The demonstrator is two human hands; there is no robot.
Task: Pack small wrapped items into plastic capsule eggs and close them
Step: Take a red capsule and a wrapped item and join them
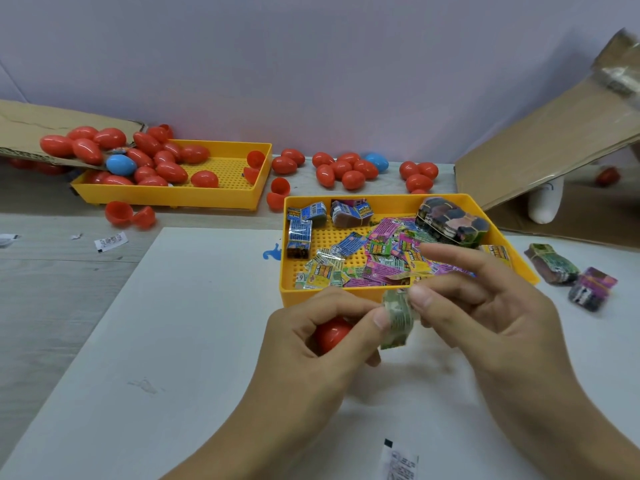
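Green wrapped packet (398, 318) held above the white board (166, 341), just in front of the near tray (349, 294). My right hand (485, 306) pinches its right edge; my left thumb and forefinger pinch the left. My left hand (311, 344) also curls round a red egg half (330, 334) in the palm. Near tray holds loose packets (384, 258). Far tray (225, 199) holds red eggs (171, 171).

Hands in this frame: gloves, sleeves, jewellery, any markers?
Both bare. The left hand and right hand show no gloves, rings, watch or bands. Forearms are uncovered down to the frame edge, so no sleeve is visible. Nails are short and unpainted. No tags, markers or cables on either hand.
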